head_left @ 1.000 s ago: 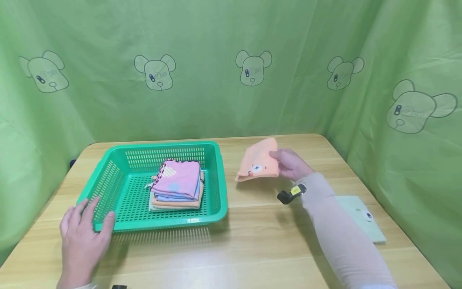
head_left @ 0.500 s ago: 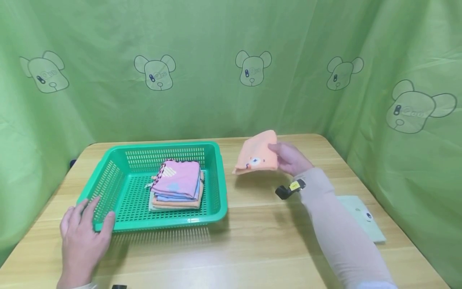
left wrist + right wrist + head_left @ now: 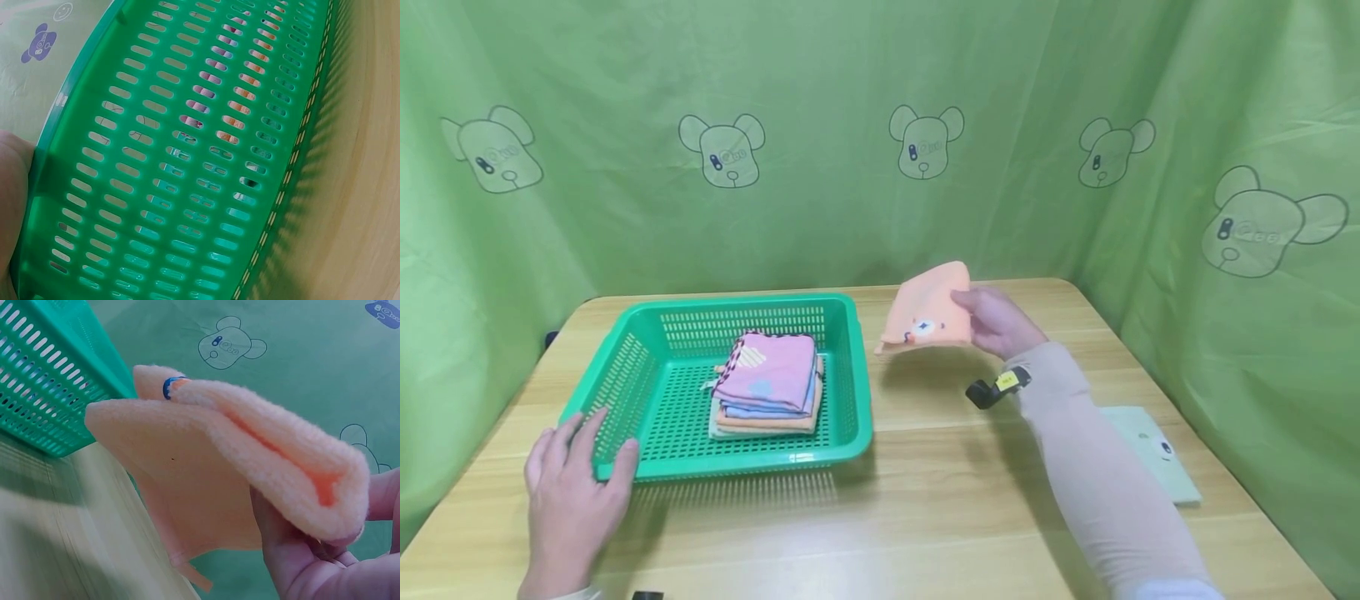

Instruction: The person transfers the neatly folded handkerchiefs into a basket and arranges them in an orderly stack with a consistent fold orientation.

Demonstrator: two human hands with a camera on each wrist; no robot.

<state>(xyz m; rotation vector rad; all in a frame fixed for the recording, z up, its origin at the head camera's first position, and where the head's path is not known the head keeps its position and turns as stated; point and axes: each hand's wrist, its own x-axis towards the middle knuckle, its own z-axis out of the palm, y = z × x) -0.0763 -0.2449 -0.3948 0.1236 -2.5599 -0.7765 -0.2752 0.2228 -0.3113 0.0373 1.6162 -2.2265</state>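
My right hand [image 3: 1002, 321] pinches the right edge of a folded peach towel [image 3: 928, 300] with a small embroidered face, held up over the table. The right wrist view shows the towel's [image 3: 187, 450] folded layers, with thumb and fingers on either side of them. My left hand [image 3: 574, 492] rests at the front left corner of a green plastic basket [image 3: 730, 471], its fingers spread over the rim. Inside the basket, a stack of folded towels [image 3: 767, 371] has a pink one on top, with blue, orange and pale green ones below.
A pale green folded towel [image 3: 1153, 454] lies on the table's right side, partly behind my right forearm. The wooden table [image 3: 820, 542] is backed by a green curtain [image 3: 820, 225] with printed bear heads. A black wrist camera mount [image 3: 992, 392] sticks out from my right sleeve.
My right hand has lifted the peach towel higher and moved it slightly left, toward the basket. The left hand, basket and stack have stayed where they were.
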